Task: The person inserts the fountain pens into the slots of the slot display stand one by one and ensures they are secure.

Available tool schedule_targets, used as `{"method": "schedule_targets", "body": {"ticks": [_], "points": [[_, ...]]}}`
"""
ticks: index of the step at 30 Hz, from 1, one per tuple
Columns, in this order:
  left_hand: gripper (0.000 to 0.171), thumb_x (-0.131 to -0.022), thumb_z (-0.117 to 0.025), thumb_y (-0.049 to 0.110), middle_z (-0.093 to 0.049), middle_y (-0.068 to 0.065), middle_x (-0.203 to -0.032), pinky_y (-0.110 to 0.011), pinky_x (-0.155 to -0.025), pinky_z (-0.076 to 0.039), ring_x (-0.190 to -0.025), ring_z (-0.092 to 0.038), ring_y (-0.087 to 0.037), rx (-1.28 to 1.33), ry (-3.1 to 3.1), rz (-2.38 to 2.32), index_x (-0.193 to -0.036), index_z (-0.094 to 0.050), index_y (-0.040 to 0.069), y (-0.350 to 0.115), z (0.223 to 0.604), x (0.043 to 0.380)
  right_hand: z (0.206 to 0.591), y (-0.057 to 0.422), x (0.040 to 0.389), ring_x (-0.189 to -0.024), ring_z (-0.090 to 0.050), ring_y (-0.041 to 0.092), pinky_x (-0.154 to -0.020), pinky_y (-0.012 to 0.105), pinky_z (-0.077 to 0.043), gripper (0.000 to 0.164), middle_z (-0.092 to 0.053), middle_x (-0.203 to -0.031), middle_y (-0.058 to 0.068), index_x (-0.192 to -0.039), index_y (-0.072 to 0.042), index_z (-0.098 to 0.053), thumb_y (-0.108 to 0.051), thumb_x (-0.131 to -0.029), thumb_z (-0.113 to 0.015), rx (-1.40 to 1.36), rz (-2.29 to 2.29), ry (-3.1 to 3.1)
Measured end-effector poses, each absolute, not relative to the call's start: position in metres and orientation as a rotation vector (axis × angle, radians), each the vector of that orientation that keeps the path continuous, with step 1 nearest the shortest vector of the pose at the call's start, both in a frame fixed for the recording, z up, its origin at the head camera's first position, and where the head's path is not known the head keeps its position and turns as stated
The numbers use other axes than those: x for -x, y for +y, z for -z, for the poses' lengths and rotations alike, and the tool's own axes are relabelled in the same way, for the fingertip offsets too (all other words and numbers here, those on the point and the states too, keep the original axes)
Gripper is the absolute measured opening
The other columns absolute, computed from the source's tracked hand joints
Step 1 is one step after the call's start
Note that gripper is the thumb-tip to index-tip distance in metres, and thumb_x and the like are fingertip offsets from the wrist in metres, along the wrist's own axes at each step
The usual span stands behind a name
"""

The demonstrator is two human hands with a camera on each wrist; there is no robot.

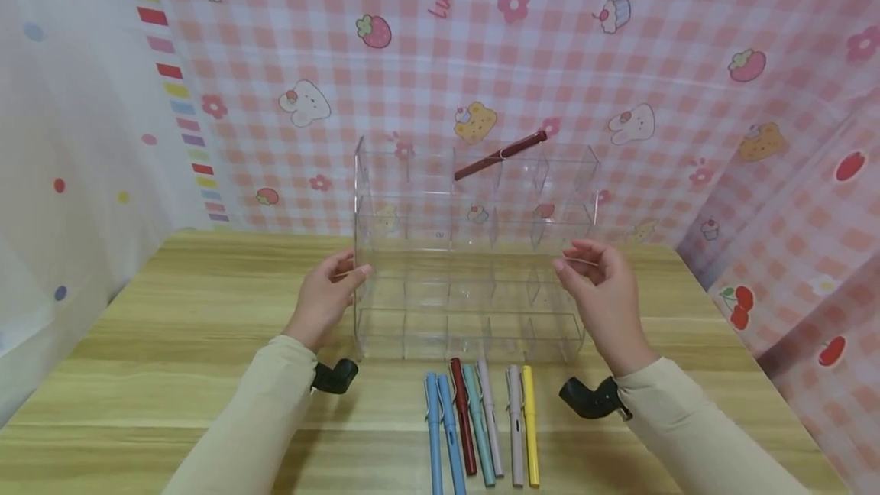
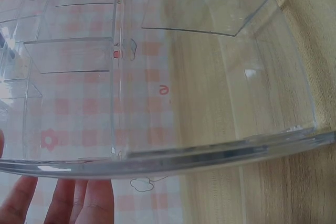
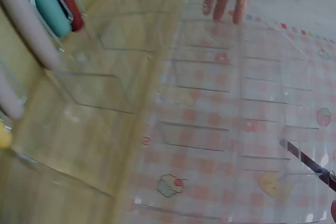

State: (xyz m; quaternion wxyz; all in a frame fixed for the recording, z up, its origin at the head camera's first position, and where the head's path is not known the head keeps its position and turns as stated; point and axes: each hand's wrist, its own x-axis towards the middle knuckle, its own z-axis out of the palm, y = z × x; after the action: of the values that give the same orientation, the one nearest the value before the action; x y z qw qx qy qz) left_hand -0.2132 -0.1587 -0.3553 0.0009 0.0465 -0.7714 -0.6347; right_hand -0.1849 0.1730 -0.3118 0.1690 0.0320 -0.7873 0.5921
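On that wood-grain tabletop [image 1: 206, 312] the clear plastic rack [image 1: 470, 327] stands upright, probably light, stiff, slick and crackable, so I'd hold both side walls [image 1: 357, 212]. Left grip [image 1: 326, 292] pinches one wall; can't tell if the right grip [image 1: 605, 296] touches. Slim, smooth pens [image 1: 479, 426] lie in front.

In the head view, the lower edge cuts the leftmost blue pen [image 1: 435, 438]; in the left wrist view, it cuts the left hand [image 2: 64, 203]
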Motion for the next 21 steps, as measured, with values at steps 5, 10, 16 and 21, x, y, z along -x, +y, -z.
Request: {"method": "schedule_targets", "body": {"ticks": [5,10,16,21], "points": [[0.057,-0.099,-0.057,0.023,-0.045,-0.02,-0.141,-0.047,-0.1,-0.045,-0.125,-0.048,-0.034,-0.147,-2.429,1.986,-0.148,-0.036,0.005,-0.159,0.355,0.213,0.329,0.18,0.169,-0.094,-0.059,0.0,-0.077,0.014,-0.051,0.037,-0.056,-0.119,0.017,-0.126,0.005,-0.049,-0.009,-0.094,-0.062,-0.053,-1.663,-2.357],[0.057,-0.099,-0.057,0.023,-0.045,-0.02,-0.141,-0.048,-0.1,-0.044,-0.125,-0.048,-0.034,-0.148,-2.427,1.986,-0.148,-0.036,0.005,-0.159,0.356,0.214,0.346,0.185,0.155,-0.093,-0.056,-0.003,-0.078,0.014,-0.05,0.037,-0.057,-0.121,0.017,-0.125,0.002,-0.05,-0.014,-0.094,-0.063,-0.006,-1.628,-2.496],[0.057,-0.099,-0.057,0.023,-0.044,-0.019,-0.142,-0.048,-0.101,-0.044,-0.126,-0.047,-0.033,-0.155,-2.419,2.003,-0.148,-0.036,0.005,-0.159,0.355,0.214,0.365,0.184,0.143,-0.091,-0.059,0.002,-0.074,0.019,-0.052,0.034,-0.059,-0.118,0.02,-0.122,0.002,-0.054,-0.009,-0.092,-0.065,0.042,-1.676,-2.566],[0.058,-0.099,-0.057,0.024,-0.043,-0.019,-0.143,-0.048,-0.102,-0.043,-0.127,-0.046,-0.033,-0.152,-2.424,2.007,-0.149,-0.034,0.005,-0.159,0.355,0.213,0.383,0.183,0.139,-0.087,-0.062,0.008,-0.07,0.021,-0.054,0.033,-0.061,-0.113,0.02,-0.119,0.006,-0.056,-0.003,-0.09,-0.066,0.088,-1.706,-2.605]]}}
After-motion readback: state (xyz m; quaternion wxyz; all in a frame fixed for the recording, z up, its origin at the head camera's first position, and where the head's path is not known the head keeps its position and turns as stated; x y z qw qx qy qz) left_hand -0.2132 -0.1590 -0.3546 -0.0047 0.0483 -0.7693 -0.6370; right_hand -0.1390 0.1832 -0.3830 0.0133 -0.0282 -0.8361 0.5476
